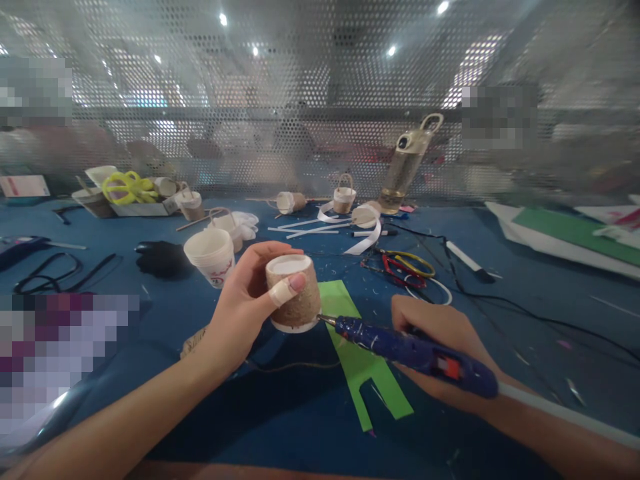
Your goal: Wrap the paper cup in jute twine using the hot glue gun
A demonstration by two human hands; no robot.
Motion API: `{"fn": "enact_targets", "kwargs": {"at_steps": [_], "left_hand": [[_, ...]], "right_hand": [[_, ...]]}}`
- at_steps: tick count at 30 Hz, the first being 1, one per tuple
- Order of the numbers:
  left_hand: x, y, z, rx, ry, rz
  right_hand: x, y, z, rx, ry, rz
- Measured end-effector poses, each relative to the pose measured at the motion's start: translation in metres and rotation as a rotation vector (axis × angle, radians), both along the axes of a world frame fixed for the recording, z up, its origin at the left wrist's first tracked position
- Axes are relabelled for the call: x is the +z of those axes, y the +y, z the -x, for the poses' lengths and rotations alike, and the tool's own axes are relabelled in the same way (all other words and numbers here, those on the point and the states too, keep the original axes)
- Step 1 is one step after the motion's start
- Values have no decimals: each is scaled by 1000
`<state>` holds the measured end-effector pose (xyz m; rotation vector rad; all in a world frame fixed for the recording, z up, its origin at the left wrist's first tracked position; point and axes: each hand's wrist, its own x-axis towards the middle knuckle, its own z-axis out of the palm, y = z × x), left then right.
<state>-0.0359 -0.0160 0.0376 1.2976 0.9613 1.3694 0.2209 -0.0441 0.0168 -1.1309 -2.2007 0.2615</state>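
My left hand (255,300) grips a small paper cup (300,303) wrapped in brown twine, turned with its white base up. The thumb, with a pale bandage around it, presses on the cup's side. In my right hand (445,333) is a blue hot glue gun (400,343) with a red switch. Its metal tip is at the cup's lower right rim; whether it touches, I cannot tell. Under the tip lies a piece of green paper (360,360) with a notch cut in one end. A plain white paper cup (210,257) stands just behind my left hand.
Cup baskets with handles (344,197), white paper strips (310,230) and a tilted water bottle (407,163) sit at the back by a perforated metal screen (280,87). Scissors (413,267) and a black cord (540,310) lie at right, a black glove (160,259) at left.
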Motion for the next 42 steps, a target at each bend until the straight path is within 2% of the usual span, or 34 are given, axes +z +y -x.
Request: {"fn": "enact_targets", "kwargs": {"at_steps": [22, 30, 36, 42], "left_hand": [[-6, 3, 0, -19, -2, -33], [-9, 2, 0, -51, -5, 4], [-9, 2, 2, -129, -129, 67], [-8, 4, 0, -126, -168, 92]], "right_hand": [[-2, -1, -1, 21, -57, -72], [-3, -2, 1, 36, -62, -81], [-1, -3, 0, 5, -52, -42], [0, -3, 1, 6, -31, -31]]}}
